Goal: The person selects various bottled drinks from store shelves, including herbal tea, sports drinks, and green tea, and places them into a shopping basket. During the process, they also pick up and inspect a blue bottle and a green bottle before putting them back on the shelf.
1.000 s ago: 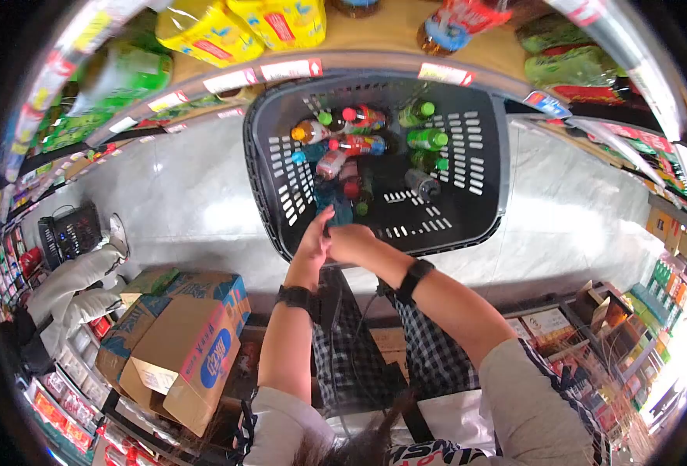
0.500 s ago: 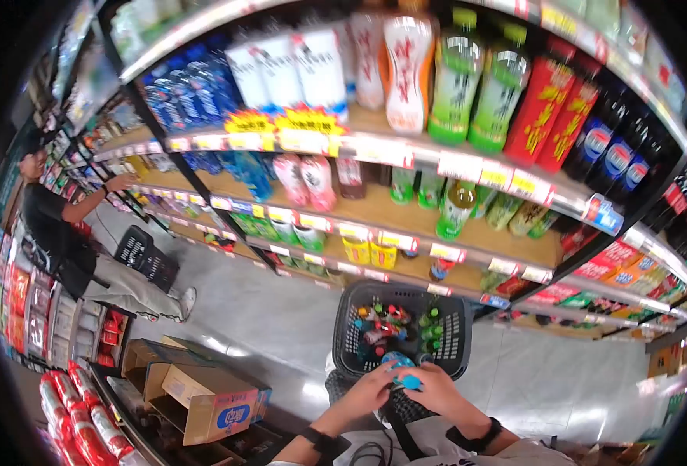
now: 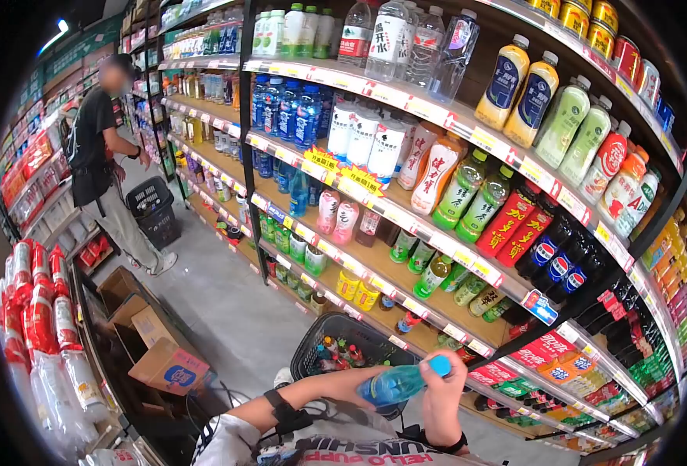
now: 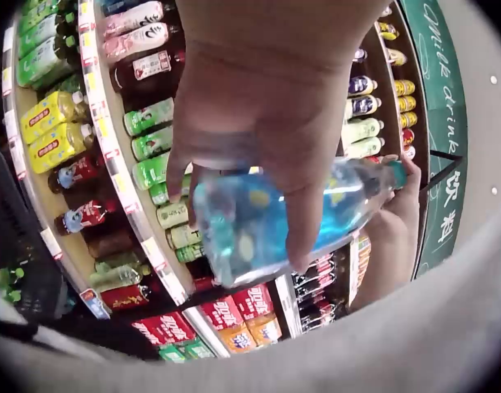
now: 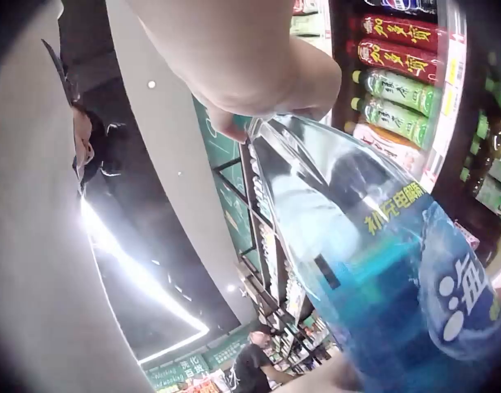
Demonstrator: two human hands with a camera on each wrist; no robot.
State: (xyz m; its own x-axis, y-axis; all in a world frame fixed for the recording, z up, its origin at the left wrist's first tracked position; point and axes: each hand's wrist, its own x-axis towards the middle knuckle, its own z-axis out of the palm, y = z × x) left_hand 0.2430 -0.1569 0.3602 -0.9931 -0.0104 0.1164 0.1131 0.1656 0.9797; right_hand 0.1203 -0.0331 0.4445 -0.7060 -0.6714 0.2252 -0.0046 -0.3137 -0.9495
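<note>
A clear plastic drink bottle (image 3: 390, 386) with blue liquid and a blue cap (image 3: 439, 365) lies tilted between both hands, close in front of the chest. My left hand (image 3: 336, 386) holds the bottle's body near its base; the left wrist view shows its fingers (image 4: 303, 217) wrapped over the side. At the other end my right hand (image 3: 443, 392) grips the cap and neck. Up close in the right wrist view, the bottle (image 5: 389, 295) has a blue label with white and yellow characters, and the right hand (image 5: 242, 65) covers its top.
A black shopping basket (image 3: 382, 335) with several bottles stands on the floor below. Drink shelves (image 3: 336, 74) run along the right. Cardboard boxes (image 3: 169, 361) and red-and-white packs (image 3: 40, 318) are at the left. Another person (image 3: 99, 140) stands further down the aisle beside a basket (image 3: 157, 221).
Both hands have come up from the basket with the blue-capped bottle, now held crosswise near the chest. The head view has swung up toward the shelves.
</note>
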